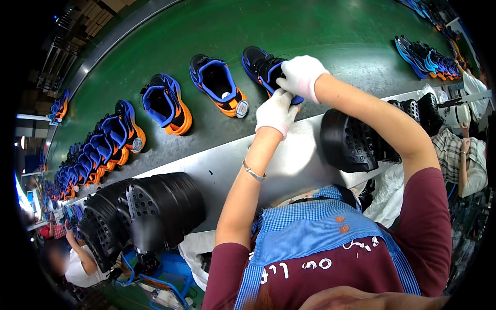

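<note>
A black and blue sports shoe [257, 61] lies on the green conveyor belt [310, 31] just beyond the grey ledge. My right hand [301, 75], in a white glove, rests on the shoe's opening and grips it. My left hand [276, 112], also gloved in white, touches the shoe's near side from below, fingers curled against it. Whether an insole is between my hands is hidden.
More blue, black and orange shoes [217, 85] [166, 103] run leftward along the belt, with a dense row [98, 155] at far left. Stacks of black perforated insoles [155, 206] [351, 142] sit on the grey ledge [227, 160]. Other seated people [467, 155] work at right and lower left.
</note>
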Tool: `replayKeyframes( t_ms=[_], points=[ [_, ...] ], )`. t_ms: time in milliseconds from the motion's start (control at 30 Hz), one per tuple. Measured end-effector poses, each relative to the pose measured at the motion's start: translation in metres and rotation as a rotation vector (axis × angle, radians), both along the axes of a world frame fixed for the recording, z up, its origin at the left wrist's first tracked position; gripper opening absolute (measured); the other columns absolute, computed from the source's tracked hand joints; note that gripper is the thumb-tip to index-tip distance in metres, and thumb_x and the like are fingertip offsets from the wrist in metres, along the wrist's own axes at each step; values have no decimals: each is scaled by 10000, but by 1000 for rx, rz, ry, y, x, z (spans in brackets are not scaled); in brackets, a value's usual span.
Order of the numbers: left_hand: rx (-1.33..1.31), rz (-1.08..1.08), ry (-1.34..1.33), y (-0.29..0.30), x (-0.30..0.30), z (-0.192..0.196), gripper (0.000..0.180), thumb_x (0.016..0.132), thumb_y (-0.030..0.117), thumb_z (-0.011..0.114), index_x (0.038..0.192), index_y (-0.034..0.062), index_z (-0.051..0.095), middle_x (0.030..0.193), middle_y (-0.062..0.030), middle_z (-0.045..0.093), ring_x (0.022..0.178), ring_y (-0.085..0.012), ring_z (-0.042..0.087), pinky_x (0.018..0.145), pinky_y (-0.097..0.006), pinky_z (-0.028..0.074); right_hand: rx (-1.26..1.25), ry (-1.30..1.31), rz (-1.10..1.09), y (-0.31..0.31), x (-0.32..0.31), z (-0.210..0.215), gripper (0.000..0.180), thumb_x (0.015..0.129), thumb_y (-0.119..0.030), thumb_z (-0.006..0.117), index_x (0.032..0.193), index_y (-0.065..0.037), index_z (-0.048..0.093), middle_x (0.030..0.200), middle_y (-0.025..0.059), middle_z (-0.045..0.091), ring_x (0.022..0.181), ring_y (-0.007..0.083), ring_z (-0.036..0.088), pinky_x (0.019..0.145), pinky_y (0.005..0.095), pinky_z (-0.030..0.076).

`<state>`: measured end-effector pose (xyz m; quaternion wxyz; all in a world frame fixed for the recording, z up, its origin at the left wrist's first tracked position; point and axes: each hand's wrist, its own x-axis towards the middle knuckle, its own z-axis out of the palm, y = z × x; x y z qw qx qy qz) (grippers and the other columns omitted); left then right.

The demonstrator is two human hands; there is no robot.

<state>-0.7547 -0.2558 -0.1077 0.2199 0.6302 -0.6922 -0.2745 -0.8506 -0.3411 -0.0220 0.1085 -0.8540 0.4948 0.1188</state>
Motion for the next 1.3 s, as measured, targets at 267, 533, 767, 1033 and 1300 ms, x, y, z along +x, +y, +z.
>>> replayKeyframes(
  t_ms=[267,533,767,1033,1300],
  points=[
    [270,-118,-49,-27,6,-13,386,820,394,651,986,51,706,967,-214,686,921,-386,645,808,-436,515,212,-165,-196,-3,16,-35,282,852,-259,575,995,-57,711,974,196,696,906,354,681,787,398,541],
    [375,-178,-126,-41,8,-1,399,823,431,615,925,56,706,895,-191,691,830,-366,659,754,-408,525,180,-56,-28,-19,20,-32,241,798,-246,651,970,-84,702,931,157,706,853,314,688,757,366,548],
    [327,-193,-187,-40,7,-7,398,831,443,605,980,88,707,955,-186,692,904,-370,646,794,-413,519,176,206,92,-13,28,-11,207,815,-198,644,989,-104,704,928,121,717,841,292,702,751,379,563],
    [402,-180,-241,-42,3,-10,338,843,389,554,959,107,700,956,-175,693,901,-360,652,800,-405,520,239,-149,-228,-17,38,-26,300,934,-225,450,1003,-37,674,978,185,696,871,356,685,779,410,552],
    [336,-185,-361,-33,-10,1,402,879,415,481,916,74,691,938,-190,686,909,-359,649,799,-409,518,196,-33,62,-14,6,-8,252,813,-215,600,989,-71,710,962,159,701,863,331,685,751,399,555]
  ],
)
